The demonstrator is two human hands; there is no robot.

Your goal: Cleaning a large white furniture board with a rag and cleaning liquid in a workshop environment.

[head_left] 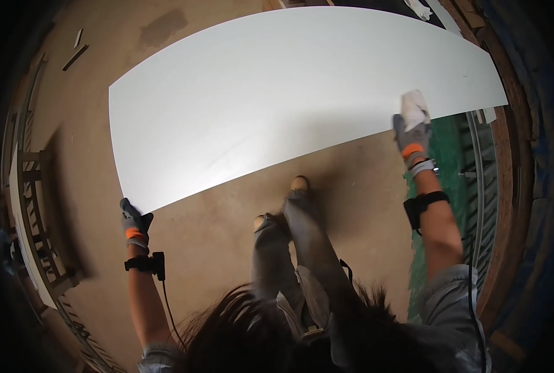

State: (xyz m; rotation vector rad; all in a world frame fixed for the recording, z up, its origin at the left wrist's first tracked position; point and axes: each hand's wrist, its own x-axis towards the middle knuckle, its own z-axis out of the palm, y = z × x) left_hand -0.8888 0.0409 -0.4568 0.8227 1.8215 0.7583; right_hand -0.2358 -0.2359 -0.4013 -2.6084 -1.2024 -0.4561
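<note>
White board (pixel 277 87) stretches ahead of shoes (pixel 299 184). I see left hand (pixel 134 224) clamped on near-left corner, right hand (pixel 411 135) closed on pale cloth (pixel 415 108) by near edge. I'd hold corner steady, keep cloth flat, press evenly.

I can't read any words or numbers here. The big white board (pixel 277 93) has one tiny dark mark (pixel 465 76) near its right end, but it is too small for me to make out.
</note>
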